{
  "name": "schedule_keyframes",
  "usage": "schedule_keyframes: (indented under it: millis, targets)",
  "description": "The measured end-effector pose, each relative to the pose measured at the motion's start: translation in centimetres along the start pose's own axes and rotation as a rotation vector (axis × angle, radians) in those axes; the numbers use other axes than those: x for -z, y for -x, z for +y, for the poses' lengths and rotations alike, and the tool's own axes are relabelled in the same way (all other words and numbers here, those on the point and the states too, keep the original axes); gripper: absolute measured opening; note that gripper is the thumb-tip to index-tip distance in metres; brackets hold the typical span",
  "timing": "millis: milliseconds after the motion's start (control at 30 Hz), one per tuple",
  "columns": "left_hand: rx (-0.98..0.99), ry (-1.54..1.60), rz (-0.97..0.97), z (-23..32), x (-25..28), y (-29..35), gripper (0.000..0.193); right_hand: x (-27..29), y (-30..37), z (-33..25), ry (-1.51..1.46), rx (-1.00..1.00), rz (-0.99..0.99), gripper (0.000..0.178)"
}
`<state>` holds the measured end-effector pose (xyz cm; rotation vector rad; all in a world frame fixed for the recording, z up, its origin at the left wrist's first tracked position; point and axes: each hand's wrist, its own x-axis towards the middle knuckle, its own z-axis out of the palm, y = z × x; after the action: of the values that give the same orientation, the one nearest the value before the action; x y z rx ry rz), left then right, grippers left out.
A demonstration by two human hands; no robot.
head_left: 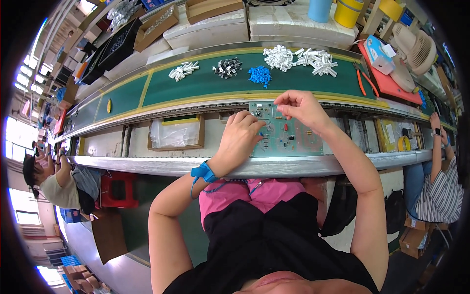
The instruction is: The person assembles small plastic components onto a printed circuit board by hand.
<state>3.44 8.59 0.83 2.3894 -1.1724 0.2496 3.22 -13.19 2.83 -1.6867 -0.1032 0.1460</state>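
Right in front of the person, between the chain track [196,113] and the metal rail [196,166], sits the green board [298,142], with a scatter of small parts on it. The left hand [241,134] is over the board's left side, fingers bent inward — can't tell if they've got hold of anything. The right hand [302,109] is over the top edge, thumb and index close together; whether something tiny is pinched there, can't tell either. Blue strap [203,172] on the left wrist.

Past the board, on the green belt [166,90], it's piles left to right: white bits [183,71], black-and-grey ones [227,68], blue ones [259,75], then two white heaps [278,58] side by side — plus orange-handled pliers [361,82] further right.
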Motion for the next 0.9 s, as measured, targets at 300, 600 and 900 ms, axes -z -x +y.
schedule_keyframes:
  millis: [300,600,900]
  targets:
    - [0.084,-0.008,0.296,-8.6,1.0,-4.5,0.02,-2.2,1.8,-0.5,0.303,-0.034,-0.168,0.008]
    - [0.348,-0.358,0.41,-16.9,-1.2,-9.0,0.021,-3.9,1.7,-0.9,0.506,-0.168,-0.161,0.007]
    - [0.32,-0.157,0.482,-15.7,-0.9,-9.1,0.02,-4.7,1.4,-1.1,0.608,-0.255,-0.184,0.011]
